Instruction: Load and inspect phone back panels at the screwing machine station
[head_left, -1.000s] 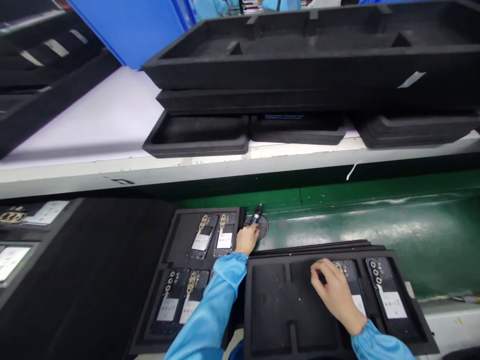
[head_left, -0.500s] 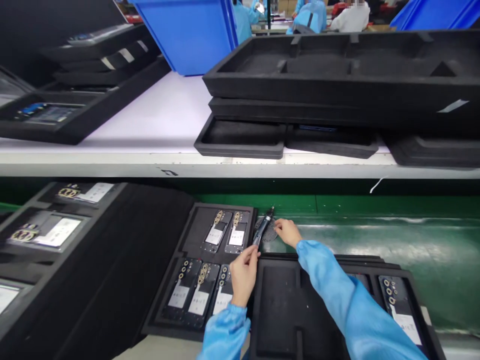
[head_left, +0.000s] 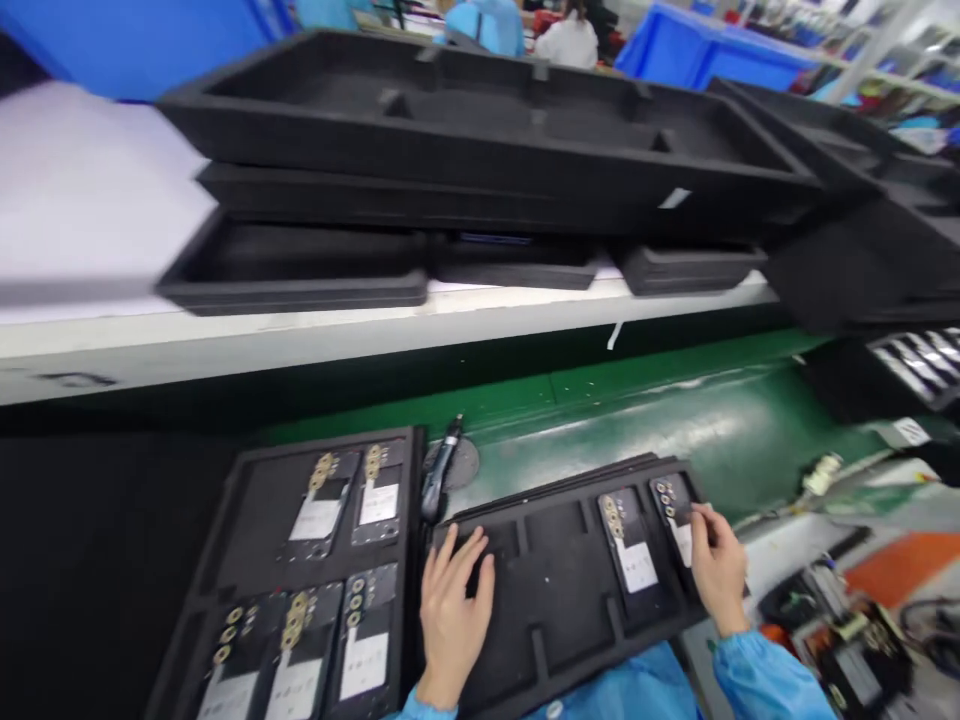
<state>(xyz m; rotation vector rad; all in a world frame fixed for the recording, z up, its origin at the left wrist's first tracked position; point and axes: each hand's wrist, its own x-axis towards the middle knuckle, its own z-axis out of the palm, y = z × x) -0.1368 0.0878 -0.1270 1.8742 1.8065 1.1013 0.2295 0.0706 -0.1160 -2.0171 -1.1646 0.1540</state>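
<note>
My left hand (head_left: 452, 612) lies flat with fingers spread on the left end of a black foam tray (head_left: 559, 580). My right hand (head_left: 717, 566) curls round that tray's right edge, thumb beside two phone back covers (head_left: 649, 532) resting in its slots. A dark pen-like tool (head_left: 439, 470) lies on a round mesh disc (head_left: 464, 463) between this tray and a second foam tray (head_left: 247, 520) at the left, which holds several back covers with white labels.
A green conveyor belt (head_left: 675, 420) runs behind the trays. Above it a white shelf (head_left: 315, 320) carries stacked black foam trays (head_left: 465, 140). More trays stand at the right (head_left: 892, 260). Small parts and an orange surface (head_left: 892, 570) sit lower right. People in blue sit far behind.
My left hand let go of the pen-like tool, which now rests on the disc, and moved onto the tray. My right hand went from the disc to the tray's right edge. The view swung right.
</note>
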